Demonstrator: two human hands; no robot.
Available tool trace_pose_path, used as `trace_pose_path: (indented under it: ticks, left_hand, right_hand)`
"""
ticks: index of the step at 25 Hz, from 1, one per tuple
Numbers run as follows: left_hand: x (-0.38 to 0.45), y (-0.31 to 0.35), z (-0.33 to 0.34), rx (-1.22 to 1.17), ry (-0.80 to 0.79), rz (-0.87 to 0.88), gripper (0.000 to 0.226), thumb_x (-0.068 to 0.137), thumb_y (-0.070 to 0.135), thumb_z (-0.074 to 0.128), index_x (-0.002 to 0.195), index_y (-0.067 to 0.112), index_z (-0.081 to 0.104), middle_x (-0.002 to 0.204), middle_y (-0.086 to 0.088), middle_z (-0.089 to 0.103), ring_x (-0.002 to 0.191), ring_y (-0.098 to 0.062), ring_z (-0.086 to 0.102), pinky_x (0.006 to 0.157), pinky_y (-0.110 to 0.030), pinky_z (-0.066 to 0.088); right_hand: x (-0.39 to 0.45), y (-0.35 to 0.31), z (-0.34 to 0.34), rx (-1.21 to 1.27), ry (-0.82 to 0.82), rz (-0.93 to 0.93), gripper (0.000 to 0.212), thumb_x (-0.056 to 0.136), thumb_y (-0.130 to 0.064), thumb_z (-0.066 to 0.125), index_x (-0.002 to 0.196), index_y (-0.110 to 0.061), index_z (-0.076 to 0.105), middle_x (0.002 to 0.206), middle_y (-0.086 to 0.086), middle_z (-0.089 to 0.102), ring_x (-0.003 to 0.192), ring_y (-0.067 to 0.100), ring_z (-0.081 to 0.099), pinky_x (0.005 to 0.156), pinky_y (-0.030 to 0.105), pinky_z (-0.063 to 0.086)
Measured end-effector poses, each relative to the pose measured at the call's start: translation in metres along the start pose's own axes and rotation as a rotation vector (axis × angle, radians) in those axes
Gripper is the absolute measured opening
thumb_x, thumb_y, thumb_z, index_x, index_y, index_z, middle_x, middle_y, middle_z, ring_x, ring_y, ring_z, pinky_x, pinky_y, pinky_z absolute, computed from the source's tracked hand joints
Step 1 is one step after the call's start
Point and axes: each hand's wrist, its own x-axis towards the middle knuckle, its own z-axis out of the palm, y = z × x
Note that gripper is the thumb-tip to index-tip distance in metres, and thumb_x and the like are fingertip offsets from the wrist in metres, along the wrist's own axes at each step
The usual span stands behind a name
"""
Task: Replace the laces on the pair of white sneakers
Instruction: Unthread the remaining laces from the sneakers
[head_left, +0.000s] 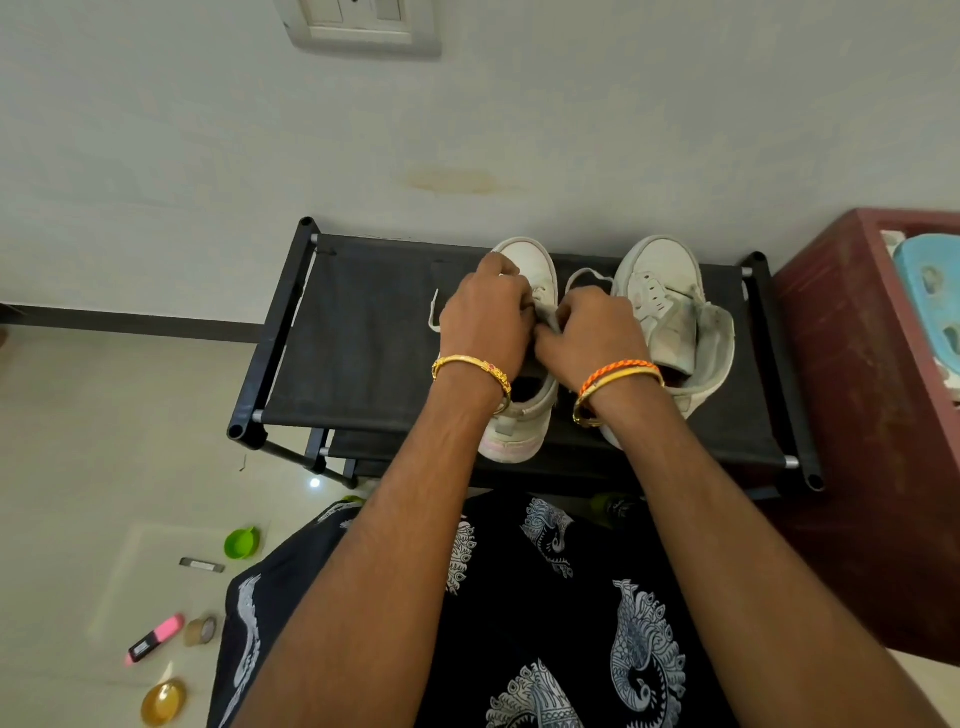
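Note:
Two white sneakers stand side by side on a black fabric shoe rack (363, 332), toes pointing away from me. My left hand (483, 322) and my right hand (592, 332) are both over the tongue of the left sneaker (535, 265), fingers pinched on its white lace (584, 275). One end of the lace loops out to the left of my left hand, another arcs between the shoes. The right sneaker (670, 301) has no lace in its eyelets, and its tongue is pulled open.
A dark red cabinet (852, 395) stands right of the rack. On the floor at lower left lie a green cap (241, 543), a pink highlighter (156, 638), a tape roll (201, 630) and a gold lid (163, 702). A wall rises behind the rack.

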Motion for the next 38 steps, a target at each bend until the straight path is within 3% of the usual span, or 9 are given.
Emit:
trace_pose_path:
  ticks: [4, 12, 14, 18, 22, 28, 33, 36, 38]
  left_hand:
    - [0.001, 0.001, 0.001, -0.158, 0.116, -0.146, 0.01, 0.087, 0.015, 0.058, 0.087, 0.006, 0.063, 0.101, -0.007, 0.059, 0.085, -0.019, 0.055, 0.068, -0.023, 0.038]
    - [0.009, -0.007, -0.01, -0.992, 0.12, -0.952, 0.009, 0.089, 0.015, 0.053, 0.085, 0.008, 0.058, 0.073, -0.001, 0.057, 0.066, -0.013, 0.053, 0.054, -0.022, 0.041]
    - [0.01, -0.004, -0.01, -0.878, 0.169, -0.763, 0.012, 0.088, 0.015, 0.054, 0.098, 0.01, 0.057, 0.085, 0.0, 0.057, 0.081, -0.015, 0.053, 0.06, -0.019, 0.041]
    - [0.0, -0.002, -0.006, -0.202, 0.074, -0.094, 0.028, 0.08, 0.019, 0.063, 0.108, 0.02, 0.064, 0.122, -0.006, 0.048, 0.116, -0.021, 0.039, 0.085, -0.03, 0.043]
    - [-0.001, -0.003, -0.003, 0.036, 0.006, -0.033, 0.015, 0.083, 0.021, 0.065, 0.097, 0.019, 0.071, 0.136, -0.006, 0.043, 0.13, -0.023, 0.032, 0.102, -0.038, 0.03]
    - [-0.001, 0.002, 0.003, 0.244, 0.05, -0.061, 0.023, 0.088, 0.03, 0.054, 0.105, 0.019, 0.066, 0.141, 0.002, 0.037, 0.128, -0.02, 0.032, 0.097, -0.042, 0.023]
    - [0.003, -0.001, -0.003, 0.019, 0.178, -0.261, 0.016, 0.088, 0.025, 0.051, 0.099, 0.017, 0.06, 0.118, 0.001, 0.05, 0.11, -0.016, 0.045, 0.089, -0.037, 0.024]
    - [0.009, -0.011, -0.01, -0.532, 0.244, -0.561, 0.012, 0.089, 0.022, 0.049, 0.088, 0.013, 0.056, 0.09, 0.009, 0.061, 0.089, -0.011, 0.057, 0.09, -0.033, 0.033]
    - [0.011, -0.017, -0.017, -0.966, 0.269, -0.72, 0.01, 0.091, 0.014, 0.046, 0.092, 0.007, 0.053, 0.081, 0.004, 0.066, 0.074, -0.007, 0.062, 0.074, -0.025, 0.048]
  right_hand:
    - [0.0, 0.004, 0.004, 0.062, 0.001, 0.035, 0.024, 0.085, -0.027, 0.06, 0.093, -0.004, 0.062, 0.08, 0.011, 0.06, 0.074, 0.025, 0.056, 0.055, 0.024, 0.036]
    - [-0.005, 0.002, 0.007, 0.055, -0.007, 0.064, 0.025, 0.088, -0.03, 0.058, 0.094, -0.005, 0.06, 0.086, 0.009, 0.06, 0.076, 0.025, 0.056, 0.062, 0.029, 0.04]
    - [-0.006, 0.002, 0.006, 0.052, -0.026, 0.07, 0.022, 0.087, -0.026, 0.059, 0.097, -0.006, 0.058, 0.088, 0.009, 0.057, 0.076, 0.024, 0.052, 0.063, 0.029, 0.038]
    - [-0.003, 0.007, 0.003, 0.114, -0.111, 0.093, 0.024, 0.083, -0.024, 0.062, 0.099, -0.006, 0.059, 0.092, 0.013, 0.061, 0.08, 0.027, 0.058, 0.066, 0.031, 0.045]
    - [-0.002, 0.01, 0.005, 0.133, -0.099, 0.099, 0.034, 0.081, -0.027, 0.063, 0.106, -0.005, 0.057, 0.098, 0.014, 0.062, 0.087, 0.029, 0.06, 0.069, 0.033, 0.048]
    - [-0.005, 0.012, 0.008, 0.147, -0.057, 0.098, 0.042, 0.081, -0.03, 0.064, 0.11, -0.004, 0.05, 0.1, 0.016, 0.06, 0.089, 0.031, 0.058, 0.067, 0.033, 0.043]
    - [-0.004, 0.012, 0.01, 0.136, -0.05, 0.106, 0.044, 0.08, -0.028, 0.065, 0.113, -0.005, 0.048, 0.103, 0.016, 0.059, 0.091, 0.031, 0.057, 0.067, 0.031, 0.039]
    - [-0.003, 0.012, 0.01, 0.149, -0.068, 0.106, 0.046, 0.083, -0.029, 0.063, 0.12, -0.006, 0.047, 0.106, 0.014, 0.059, 0.093, 0.03, 0.058, 0.068, 0.031, 0.042]
    - [-0.003, 0.012, 0.011, 0.165, -0.084, 0.106, 0.042, 0.085, -0.028, 0.063, 0.119, -0.007, 0.049, 0.106, 0.013, 0.061, 0.094, 0.029, 0.06, 0.068, 0.03, 0.044]
